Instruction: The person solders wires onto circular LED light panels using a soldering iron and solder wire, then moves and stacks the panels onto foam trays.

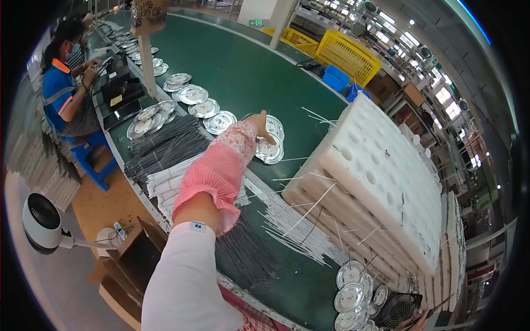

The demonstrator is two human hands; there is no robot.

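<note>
My left hand [260, 126], in a pink patterned sleeve cover, reaches across the green conveyor belt. Its fingers and thumb are closed about the edge of a shiny round metal disc [274, 128], which overlaps another metal disc [269, 153]. More discs [220, 122] lie in a line up the belt. At the bottom right edge, only a bit of my right hand [420, 322] shows, beside a black round grille [398, 310]; its grip is hidden. Near it lies a cluster of metal discs [349, 298].
Stacked white foam trays [386, 176] with round hollows stand on the right, thin wires sticking out. Bundles of grey wires [165, 144] and white wires [295, 226] lie along the belt. A co-worker [65, 94] sits at the far left. Yellow crates [348, 58] stand behind.
</note>
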